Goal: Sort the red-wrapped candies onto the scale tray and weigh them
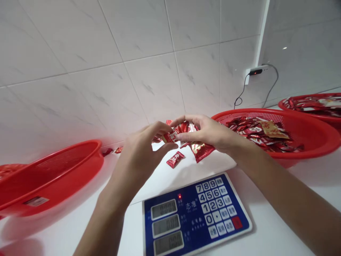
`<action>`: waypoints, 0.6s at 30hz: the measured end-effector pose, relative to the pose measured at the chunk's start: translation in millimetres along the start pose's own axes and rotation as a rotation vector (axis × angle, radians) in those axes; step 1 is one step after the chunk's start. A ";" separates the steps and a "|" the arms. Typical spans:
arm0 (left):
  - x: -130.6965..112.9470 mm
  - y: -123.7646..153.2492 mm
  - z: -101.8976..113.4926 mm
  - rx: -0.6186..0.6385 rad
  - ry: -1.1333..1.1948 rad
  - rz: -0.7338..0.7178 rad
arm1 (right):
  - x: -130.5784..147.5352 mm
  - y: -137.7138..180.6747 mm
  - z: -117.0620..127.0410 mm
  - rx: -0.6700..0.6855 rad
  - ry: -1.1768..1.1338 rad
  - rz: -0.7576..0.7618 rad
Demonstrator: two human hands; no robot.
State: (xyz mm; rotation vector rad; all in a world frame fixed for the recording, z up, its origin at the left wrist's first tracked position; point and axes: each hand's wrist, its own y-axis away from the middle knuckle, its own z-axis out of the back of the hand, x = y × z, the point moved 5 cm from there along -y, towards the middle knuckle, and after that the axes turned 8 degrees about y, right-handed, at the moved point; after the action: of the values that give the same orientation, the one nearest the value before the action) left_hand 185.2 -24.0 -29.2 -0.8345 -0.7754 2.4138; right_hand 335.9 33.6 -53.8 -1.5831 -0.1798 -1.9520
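Note:
Above the white pan of a digital scale (197,217), my two hands meet over small shiny red packets. My left hand (141,153) is closed, thumb and fingers on a red wrapped candy (170,136) with white lettering. Reaching in from the right, my right hand (206,131) is closed too, its thumb pressed against that same candy. More red packets show between and behind the fingers, partly hidden. A larger red and gold packet (201,151) sits just under my right hand. One single candy (175,159) lies on the pan below the fingertips.
A red perforated basket (317,137) of red packets stands on the right, another filled basket (287,101) behind it. At left is a red basket (87,170). Loose packets (118,150) lie by the tiled wall (149,85), which carries a plug (255,72) and cable.

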 end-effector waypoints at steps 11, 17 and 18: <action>61.1 -4.7 -6.9 0.222 0.017 0.329 | 0.0 -2.5 13.3 -0.118 -0.218 -0.112; 76.9 -2.3 -5.2 0.257 -0.107 0.350 | 6.2 3.3 13.0 -0.039 -0.225 -0.068; 77.0 -1.1 -6.0 0.270 -0.119 0.356 | 6.5 3.9 13.1 -0.031 -0.220 -0.062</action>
State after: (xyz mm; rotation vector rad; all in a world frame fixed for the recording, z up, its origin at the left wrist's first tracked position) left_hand 135.1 23.7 -63.4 -0.7772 -0.3481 2.8221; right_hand 348.4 34.2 -45.2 -1.8316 -0.2927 -1.8305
